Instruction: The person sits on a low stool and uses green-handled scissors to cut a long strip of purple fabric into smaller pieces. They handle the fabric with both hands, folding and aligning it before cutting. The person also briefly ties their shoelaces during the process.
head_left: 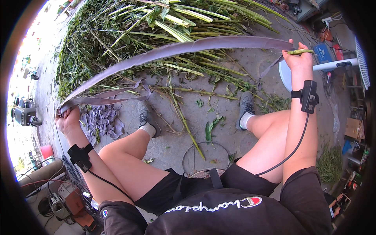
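Observation:
A long grey-purple cloth strip (168, 47) arches between my raised hands, in front of the heap of cut stalks. My left hand (68, 120) is closed around its left end, and a second length of the same cloth hangs in loops beside it. At the upper right, my right hand (299, 60) has the strip's other end between its fingers. That hand also holds a slim yellow-green object (300, 51), perhaps scissor handles; its full shape is hidden. A pile of similar cloth strips (102, 121) lies on the ground below my left hand.
Leafy green stalks (176, 29) are heaped across the ground ahead. Loose stems and leaves lie between my shoes. A white fan (286, 76) stands by my right forearm, near a blue box (324, 53). Machines and cables (68, 203) are at lower left. A wire ring (205, 156) lies before my seat.

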The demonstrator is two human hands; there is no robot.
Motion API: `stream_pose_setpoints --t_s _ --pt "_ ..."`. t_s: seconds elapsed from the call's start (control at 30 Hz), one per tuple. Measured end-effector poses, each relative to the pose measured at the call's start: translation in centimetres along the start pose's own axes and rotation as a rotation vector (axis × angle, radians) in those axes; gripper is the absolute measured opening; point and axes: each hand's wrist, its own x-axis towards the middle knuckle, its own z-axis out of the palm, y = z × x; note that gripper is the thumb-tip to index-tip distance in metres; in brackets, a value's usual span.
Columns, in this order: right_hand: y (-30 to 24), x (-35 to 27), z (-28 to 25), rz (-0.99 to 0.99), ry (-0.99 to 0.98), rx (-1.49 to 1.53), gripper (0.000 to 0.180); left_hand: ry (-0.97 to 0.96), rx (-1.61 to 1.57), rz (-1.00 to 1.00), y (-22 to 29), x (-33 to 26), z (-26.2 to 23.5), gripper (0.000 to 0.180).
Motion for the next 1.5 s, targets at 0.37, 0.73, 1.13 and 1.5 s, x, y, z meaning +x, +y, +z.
stream_pose_setpoints --t_s 0.37,0.73,1.13,1.5 --pt "7.7 -7.1 0.7 0.281 -0.731 -0.194 0.024 -0.488 1.504 -0.031 -16.3 -14.2 8.1 0.031" --pt "14.4 -15.5 2.3 0.457 -0.902 -0.250 0.029 -0.902 1.137 -0.758 -27.8 -23.1 11.3 0.029" --pt "8.9 -6.3 5.5 0.435 -0.171 0.083 0.012 -0.854 0.956 -0.387 -21.6 -21.2 13.2 0.025" --pt "4.5 -2.0 2.9 0.232 -0.019 0.072 0.011 -0.766 0.339 -0.212 -11.8 -14.2 9.8 0.028"
